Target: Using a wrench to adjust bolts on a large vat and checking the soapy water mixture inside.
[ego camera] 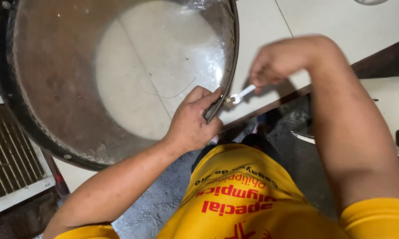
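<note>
Yellow shirt [248,194] nearest, the left hand [192,121] clenched the metal drum [53,79] rim at centre while the right hand [274,64] gripped a white-handled tool [242,94] against a rim fastener, seemingly unfinished

Rusty brown drum [53,79], black rim [13,102], white-handled tool [243,93], yellow shirt [243,199].
</note>
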